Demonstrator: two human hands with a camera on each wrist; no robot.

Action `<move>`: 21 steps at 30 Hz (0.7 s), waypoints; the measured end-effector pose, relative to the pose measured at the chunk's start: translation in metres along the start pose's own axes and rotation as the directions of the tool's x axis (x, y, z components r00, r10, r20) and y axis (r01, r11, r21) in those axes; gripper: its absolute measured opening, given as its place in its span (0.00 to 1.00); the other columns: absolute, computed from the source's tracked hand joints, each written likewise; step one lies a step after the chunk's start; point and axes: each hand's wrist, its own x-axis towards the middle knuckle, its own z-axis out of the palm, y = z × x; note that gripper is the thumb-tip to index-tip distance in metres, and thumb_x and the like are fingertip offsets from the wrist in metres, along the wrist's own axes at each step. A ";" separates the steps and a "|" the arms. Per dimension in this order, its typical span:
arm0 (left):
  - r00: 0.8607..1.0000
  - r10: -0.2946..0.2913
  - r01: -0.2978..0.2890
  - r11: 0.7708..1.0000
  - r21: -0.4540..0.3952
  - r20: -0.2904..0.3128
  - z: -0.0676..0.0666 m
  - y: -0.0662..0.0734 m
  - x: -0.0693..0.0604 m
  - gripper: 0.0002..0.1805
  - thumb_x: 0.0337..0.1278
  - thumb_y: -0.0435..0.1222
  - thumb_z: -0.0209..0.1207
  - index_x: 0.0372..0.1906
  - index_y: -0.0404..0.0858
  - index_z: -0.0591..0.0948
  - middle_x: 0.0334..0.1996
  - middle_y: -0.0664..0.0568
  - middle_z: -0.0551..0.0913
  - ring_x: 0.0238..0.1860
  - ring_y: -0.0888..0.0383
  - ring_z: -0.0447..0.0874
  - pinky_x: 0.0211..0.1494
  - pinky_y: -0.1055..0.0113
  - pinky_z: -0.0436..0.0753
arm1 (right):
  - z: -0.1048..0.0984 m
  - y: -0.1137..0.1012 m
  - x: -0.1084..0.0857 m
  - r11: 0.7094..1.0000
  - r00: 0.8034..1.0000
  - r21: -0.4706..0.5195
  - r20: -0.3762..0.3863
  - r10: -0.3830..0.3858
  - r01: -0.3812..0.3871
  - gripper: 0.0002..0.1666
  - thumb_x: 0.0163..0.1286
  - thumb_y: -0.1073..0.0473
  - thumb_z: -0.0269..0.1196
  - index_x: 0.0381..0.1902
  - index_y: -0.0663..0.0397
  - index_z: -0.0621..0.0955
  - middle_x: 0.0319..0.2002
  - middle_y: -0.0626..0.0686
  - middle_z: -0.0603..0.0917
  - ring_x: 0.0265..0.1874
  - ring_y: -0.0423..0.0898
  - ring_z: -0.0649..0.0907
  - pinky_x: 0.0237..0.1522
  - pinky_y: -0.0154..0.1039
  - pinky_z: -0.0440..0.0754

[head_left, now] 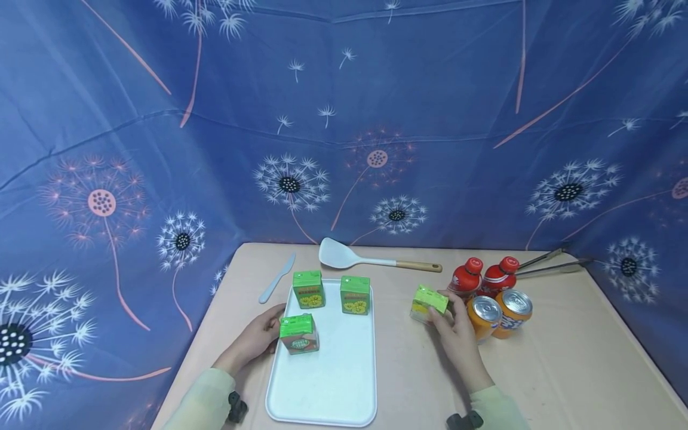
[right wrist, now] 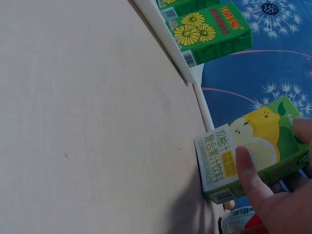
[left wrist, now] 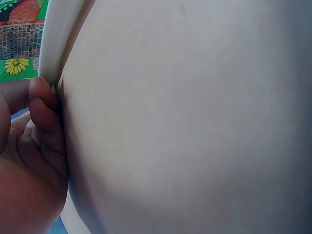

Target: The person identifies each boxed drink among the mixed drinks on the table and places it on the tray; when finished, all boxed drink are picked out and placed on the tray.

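Note:
My right hand [head_left: 457, 334] grips a light-green juice box [right wrist: 263, 122] with yellow and pale fruit printed on it, between thumb and fingers. In the head view this box is right of a white tray [head_left: 338, 385], beside the drinks. At the tray's left side, my left hand [head_left: 255, 335] pinches the rim, fingers curled in the left wrist view. Standing on the tray are two green drink boxes with yellow flowers, one at the back left [head_left: 309, 290] and one at the back right [head_left: 355, 295]. A green-topped box with a reddish picture [head_left: 300, 334] stands near the left hand.
Two red-capped bottles [head_left: 466, 276] and two orange cans [head_left: 516, 312] stand close to the right hand. Behind the tray lie a white spatula [head_left: 344, 255] with a wooden handle and a pale knife [head_left: 277, 278]. Metal tongs [head_left: 553, 267] lie at the back right.

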 end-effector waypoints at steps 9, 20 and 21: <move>1.000 -0.007 0.007 1.000 -0.022 -0.003 0.000 0.001 -0.001 0.32 0.79 0.36 0.54 0.82 0.43 0.63 0.25 0.50 0.72 0.22 0.57 0.76 0.25 0.66 0.77 | -0.002 0.002 -0.003 1.000 1.000 0.010 0.005 -0.024 0.024 0.31 0.77 0.52 0.66 0.72 0.52 0.69 0.75 0.61 0.67 0.75 0.68 0.63 0.68 0.73 0.63; 1.000 0.006 -0.006 1.000 -0.007 0.001 -0.001 0.001 -0.002 0.31 0.80 0.36 0.53 0.82 0.41 0.63 0.24 0.51 0.73 0.21 0.57 0.76 0.24 0.66 0.77 | -0.001 0.001 -0.004 0.998 0.998 -0.005 -0.005 -0.060 0.059 0.30 0.77 0.54 0.66 0.71 0.52 0.70 0.74 0.60 0.68 0.74 0.68 0.65 0.67 0.71 0.67; 1.000 0.009 -0.009 1.000 -0.010 0.002 -0.001 0.001 -0.002 0.31 0.80 0.35 0.53 0.82 0.41 0.63 0.25 0.51 0.72 0.22 0.57 0.75 0.24 0.66 0.77 | -0.001 0.001 -0.004 0.998 0.998 -0.007 -0.007 -0.063 0.063 0.30 0.77 0.54 0.66 0.71 0.52 0.70 0.74 0.60 0.69 0.74 0.68 0.65 0.67 0.71 0.67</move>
